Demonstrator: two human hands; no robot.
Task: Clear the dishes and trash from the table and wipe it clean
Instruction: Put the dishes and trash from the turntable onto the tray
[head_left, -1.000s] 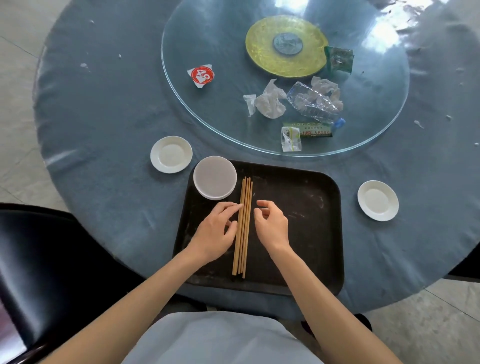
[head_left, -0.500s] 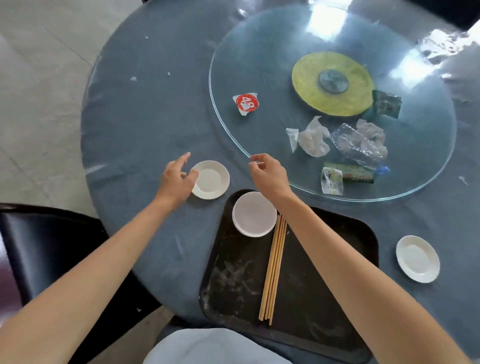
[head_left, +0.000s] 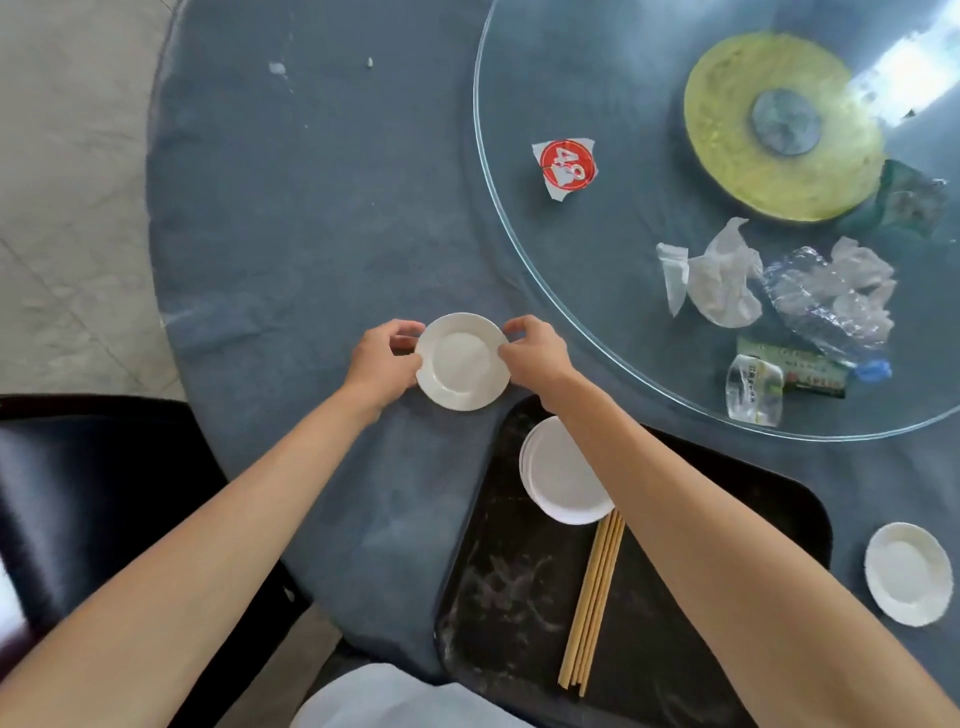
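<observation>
I count three small white plates: one plate (head_left: 462, 361) on the grey counter (head_left: 311, 218), pinched at its rims between my left hand (head_left: 383, 358) and right hand (head_left: 535, 353); another (head_left: 908, 572) at the near right; a stack (head_left: 558, 475) on the black tray (head_left: 519, 597) beside one bundle of chopsticks (head_left: 592, 603). Half a second ago only my left hand touched that plate; the right hovered farther right, by the glass turntable (head_left: 597, 291).

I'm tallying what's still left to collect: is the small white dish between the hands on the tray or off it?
Off it. The small white dish sits on the blue tablecloth, beyond the black tray; the left hand and right hand grip its rim.
</observation>
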